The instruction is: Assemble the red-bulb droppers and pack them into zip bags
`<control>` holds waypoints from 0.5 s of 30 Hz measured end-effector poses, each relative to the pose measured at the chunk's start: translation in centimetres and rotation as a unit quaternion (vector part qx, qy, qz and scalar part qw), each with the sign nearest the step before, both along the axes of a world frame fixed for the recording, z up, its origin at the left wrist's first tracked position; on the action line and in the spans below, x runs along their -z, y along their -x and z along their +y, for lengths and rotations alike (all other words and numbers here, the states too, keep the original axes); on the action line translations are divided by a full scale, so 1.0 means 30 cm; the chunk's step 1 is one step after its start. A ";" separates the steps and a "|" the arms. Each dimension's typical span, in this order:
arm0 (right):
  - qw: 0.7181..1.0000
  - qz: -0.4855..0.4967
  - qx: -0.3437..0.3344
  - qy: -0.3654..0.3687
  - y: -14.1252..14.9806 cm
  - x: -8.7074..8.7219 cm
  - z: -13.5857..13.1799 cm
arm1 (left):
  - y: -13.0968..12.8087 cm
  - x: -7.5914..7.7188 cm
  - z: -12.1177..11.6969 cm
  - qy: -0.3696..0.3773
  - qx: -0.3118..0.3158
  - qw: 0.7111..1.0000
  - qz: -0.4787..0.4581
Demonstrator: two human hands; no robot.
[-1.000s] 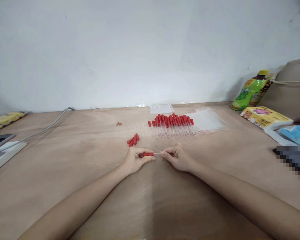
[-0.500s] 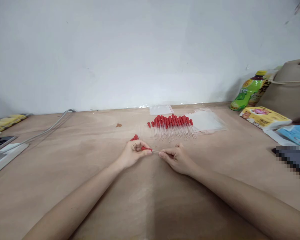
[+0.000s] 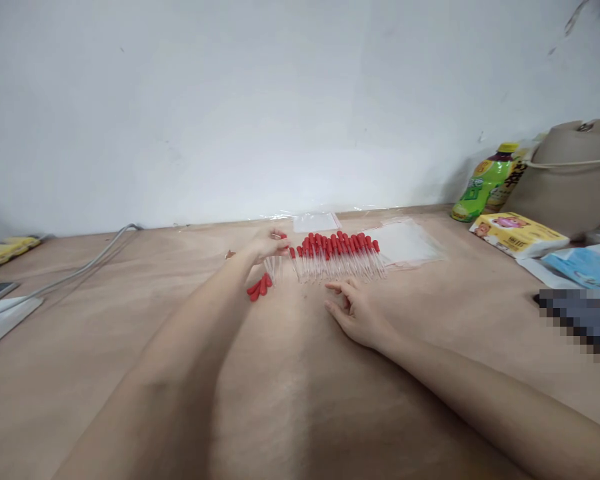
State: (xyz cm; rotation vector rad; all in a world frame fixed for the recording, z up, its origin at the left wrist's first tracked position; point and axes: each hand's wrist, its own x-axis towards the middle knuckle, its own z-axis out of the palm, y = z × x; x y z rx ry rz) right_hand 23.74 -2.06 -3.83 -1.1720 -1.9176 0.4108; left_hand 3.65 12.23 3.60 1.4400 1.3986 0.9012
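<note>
My left hand [image 3: 266, 245] reaches to the left end of a row of droppers [image 3: 337, 247] with red rubber bulbs and thin clear tubes. Its fingers are closed on the red bulb of one dropper [image 3: 283, 236]; the tube of that one is hard to make out. Just below this hand lie several loose clear tubes [image 3: 275, 272] and a small heap of loose red bulbs [image 3: 260, 287]. My right hand [image 3: 355, 312] rests in front of the row, thumb and fingers apart and holding nothing.
Clear plastic bags [image 3: 405, 241] lie behind and right of the row. To the right stand a green bottle [image 3: 485, 183], a yellow tissue pack [image 3: 517, 233], a beige bag [image 3: 560, 183] and a dark phone-like object [image 3: 575, 317]. A grey cable [image 3: 97, 263] crosses the left side.
My left hand has carried the dropper forward to the row's left end. My right hand has let go of the tube and its fingers have parted. The loose red bulbs are now uncovered.
</note>
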 end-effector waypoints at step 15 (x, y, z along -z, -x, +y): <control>0.997 -0.066 0.033 -0.001 0.002 -0.015 -0.011 | 0.113 0.048 -0.100 -0.228 -0.096 0.927 0.283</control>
